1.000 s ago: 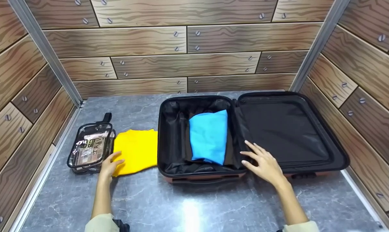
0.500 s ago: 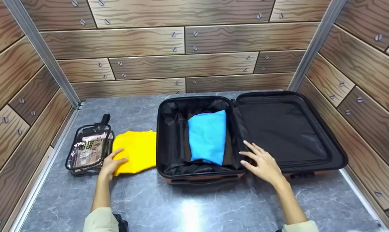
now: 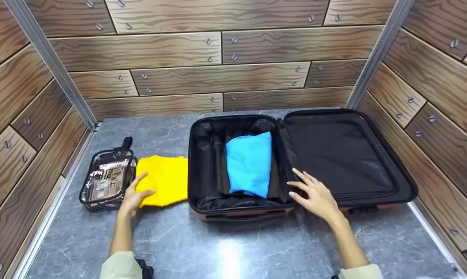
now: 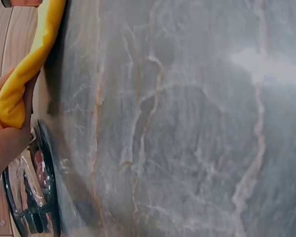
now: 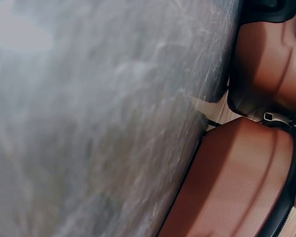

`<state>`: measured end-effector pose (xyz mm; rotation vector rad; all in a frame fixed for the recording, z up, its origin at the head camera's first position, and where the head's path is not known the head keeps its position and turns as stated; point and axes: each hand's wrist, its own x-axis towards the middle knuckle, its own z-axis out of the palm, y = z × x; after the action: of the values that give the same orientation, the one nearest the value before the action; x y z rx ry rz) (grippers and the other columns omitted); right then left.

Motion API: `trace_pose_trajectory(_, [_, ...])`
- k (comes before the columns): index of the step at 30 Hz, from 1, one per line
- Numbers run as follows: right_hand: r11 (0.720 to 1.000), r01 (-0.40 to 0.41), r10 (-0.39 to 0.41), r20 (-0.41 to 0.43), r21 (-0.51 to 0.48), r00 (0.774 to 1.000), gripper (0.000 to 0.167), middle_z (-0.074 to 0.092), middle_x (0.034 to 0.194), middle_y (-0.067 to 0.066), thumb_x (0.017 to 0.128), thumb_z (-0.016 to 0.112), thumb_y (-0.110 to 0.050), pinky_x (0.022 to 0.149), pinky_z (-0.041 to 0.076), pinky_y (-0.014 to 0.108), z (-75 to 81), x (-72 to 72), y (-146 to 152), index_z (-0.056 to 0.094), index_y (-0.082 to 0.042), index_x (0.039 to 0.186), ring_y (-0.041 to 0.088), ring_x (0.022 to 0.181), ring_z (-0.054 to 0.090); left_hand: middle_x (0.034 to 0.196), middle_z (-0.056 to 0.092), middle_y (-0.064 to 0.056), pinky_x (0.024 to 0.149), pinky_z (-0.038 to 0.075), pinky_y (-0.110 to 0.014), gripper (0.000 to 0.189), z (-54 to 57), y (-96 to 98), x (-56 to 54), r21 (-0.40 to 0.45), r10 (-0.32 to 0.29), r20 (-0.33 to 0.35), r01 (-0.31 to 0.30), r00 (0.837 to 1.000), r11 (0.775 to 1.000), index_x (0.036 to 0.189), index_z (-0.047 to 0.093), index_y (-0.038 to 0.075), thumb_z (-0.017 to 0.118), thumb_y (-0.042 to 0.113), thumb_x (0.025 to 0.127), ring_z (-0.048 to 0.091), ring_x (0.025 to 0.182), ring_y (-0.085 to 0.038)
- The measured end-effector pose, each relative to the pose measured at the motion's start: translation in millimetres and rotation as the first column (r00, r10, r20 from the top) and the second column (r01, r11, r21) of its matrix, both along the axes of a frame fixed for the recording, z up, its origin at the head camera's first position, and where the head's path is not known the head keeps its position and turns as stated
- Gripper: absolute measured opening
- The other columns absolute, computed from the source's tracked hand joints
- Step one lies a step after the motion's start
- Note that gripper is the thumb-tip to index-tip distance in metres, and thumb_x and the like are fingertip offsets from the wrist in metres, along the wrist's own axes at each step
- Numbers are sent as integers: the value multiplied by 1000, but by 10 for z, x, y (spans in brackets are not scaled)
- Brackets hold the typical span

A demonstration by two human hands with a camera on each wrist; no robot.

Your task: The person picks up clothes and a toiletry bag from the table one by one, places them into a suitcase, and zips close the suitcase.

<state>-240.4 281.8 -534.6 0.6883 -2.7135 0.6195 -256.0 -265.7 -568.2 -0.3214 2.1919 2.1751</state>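
My left hand (image 3: 129, 198) grips the near left edge of a folded yellow cloth (image 3: 165, 179), which lies left of the suitcase. In the left wrist view, the cloth's edge (image 4: 37, 52) bulges in a thick fold between thumb and fingers and stands above the tabletop. My right hand (image 3: 316, 197), fingers spread, is over the near end of the hinge between the two halves of the open suitcase (image 3: 198, 208); whether it touches cannot be told. A folded blue cloth (image 3: 249, 164) lies in the suitcase's left half on a dark brown cloth (image 3: 273, 182).
A clear travel pouch (image 3: 107, 180) with black trim stands left of the yellow cloth, close to my left hand. The suitcase lid (image 3: 338, 155) lies flat at right. Wood-patterned walls (image 3: 225, 48) enclose the grey marbled tabletop (image 3: 179, 244) at the back and sides.
My left hand has closed on the yellow cloth's near left edge and raised it slightly; the cloth's front edge has shifted up in the head view. My right hand has stayed in place.
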Motion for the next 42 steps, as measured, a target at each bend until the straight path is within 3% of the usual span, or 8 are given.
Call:
trace_pose_trajectory(8, [1000,0,0,3,-9,1000,34,32,145,-4,86,61,-39,92,30,61,-2,4,-2,65,-23,116,29,129,32,120,43,-27,34,31,-15,72,162,38,-32,86,8,-7,-7,1000,996,143,33,17,58,-10,82,38,40,-4])
trace_pose_trajectory(18, [1000,2,-2,6,1,1000,37,31,146,-5,87,57,-45,92,30,61,2,7,-7,65,-24,117,29,129,31,137,31,-23,35,34,-15,71,394,109,-42,87,-7,-94,16,996,996,143,34,15,58,-10,80,42,42,-5])
trace_pose_trajectory(21, [1000,3,-3,4,-1,1000,36,31,145,-6,87,58,-44,92,30,60,4,8,-9,65,-24,116,29,129,31,141,25,-20,41,41,-16,71,450,121,-31,109,-10,-119,23,993,994,143,34,14,57,-11,81,47,48,-6])
trace_pose_trajectory(25, [1000,3,-3,2,-2,1000,34,32,145,-5,86,61,-39,92,31,60,-5,7,-10,65,-22,116,29,129,31,140,29,-20,59,52,-24,70,512,116,-2,138,-10,-142,30,990,990,143,33,12,56,-12,81,60,67,-13])
trace_pose_trajectory(34, [1000,4,-4,4,-7,1000,35,32,145,-6,86,61,-40,91,31,60,-7,16,-6,65,-23,116,28,129,32,127,38,-20,72,52,-35,72,652,74,63,191,7,-143,21,990,981,143,35,15,57,-13,80,61,83,-19])
trace_pose_trajectory(42, [1000,4,-4,17,-6,1000,35,31,146,-6,87,60,-40,93,29,60,13,13,-7,64,-23,117,28,130,30,136,32,-14,78,51,-34,72,790,62,108,192,21,-184,15,983,981,144,31,13,57,-12,82,56,96,-17])
